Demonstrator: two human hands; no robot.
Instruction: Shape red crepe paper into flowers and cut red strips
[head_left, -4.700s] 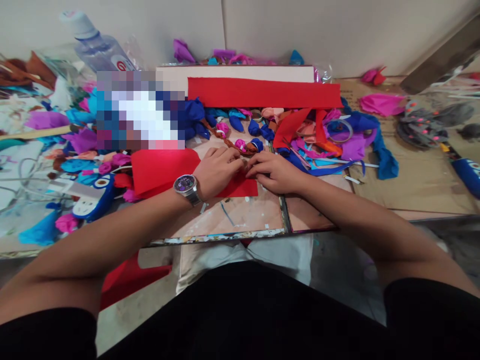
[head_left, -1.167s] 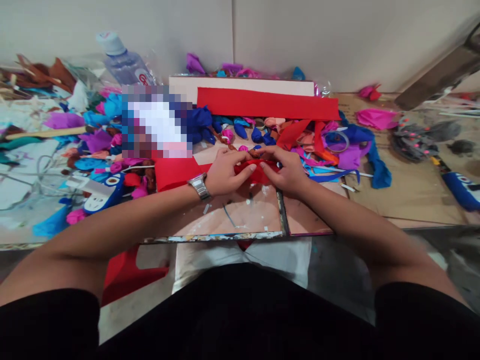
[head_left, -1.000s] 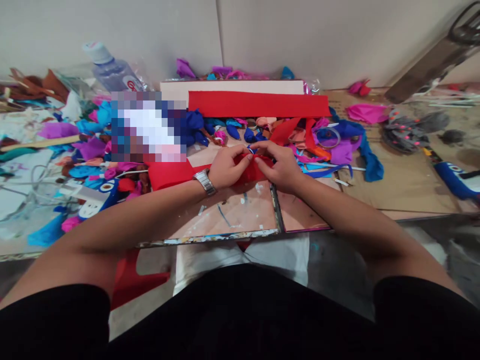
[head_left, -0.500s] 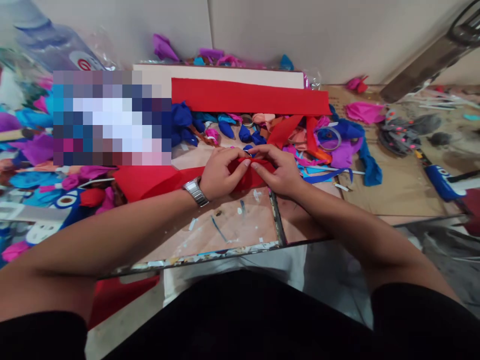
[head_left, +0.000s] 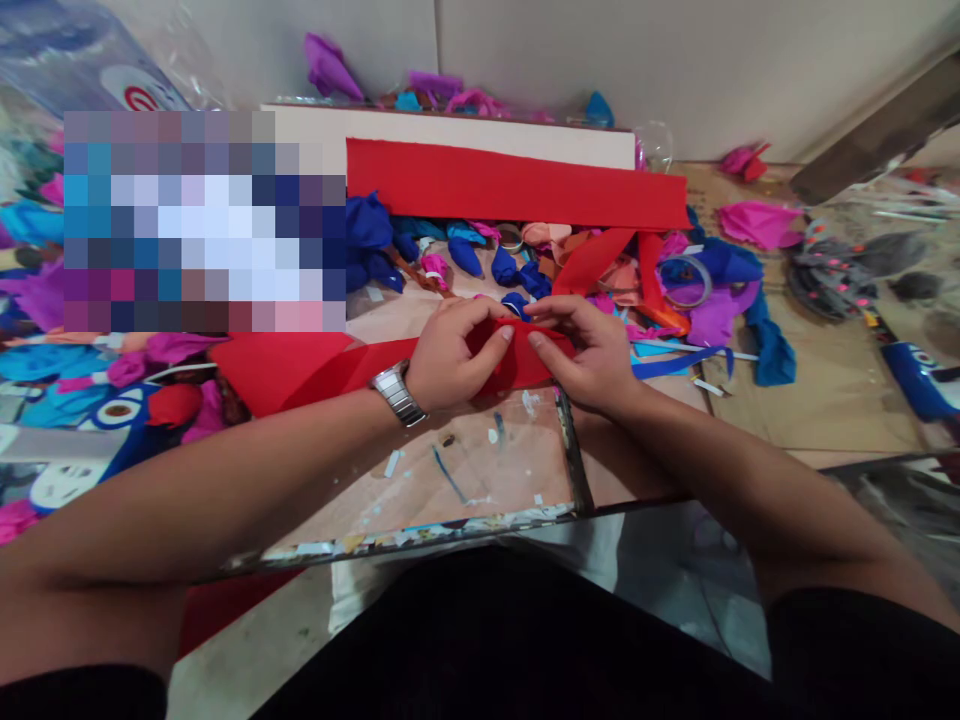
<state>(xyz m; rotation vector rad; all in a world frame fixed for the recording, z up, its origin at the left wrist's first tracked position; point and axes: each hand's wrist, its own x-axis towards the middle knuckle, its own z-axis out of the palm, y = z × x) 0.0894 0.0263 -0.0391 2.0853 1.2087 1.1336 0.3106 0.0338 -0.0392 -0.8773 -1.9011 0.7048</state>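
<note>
A long strip of red crepe-like paper (head_left: 300,375) runs from the left of the worktable to between my hands. My left hand (head_left: 457,355), with a metal watch at its wrist, pinches the strip between thumb and fingers. Facing it, my right hand (head_left: 589,350) grips the strip's other side, its thumb and forefinger near the top edge. The paper looks bunched between the thumbs. Just beyond my fingertips lies a small blue bundle (head_left: 514,304); whether I touch it I cannot tell.
A folded red band (head_left: 517,185) lies at the back on a white board (head_left: 450,125). Blue, pink and purple pieces crowd around a tape roll (head_left: 686,282) at right. Flat cardboard (head_left: 810,400) covers the right side. A large plastic bottle (head_left: 82,60) stands at back left.
The view has shifted slightly, so the table sits a little differently in it. My right thumb has moved a little away from my left thumb; both hands keep hold of the red paper.
</note>
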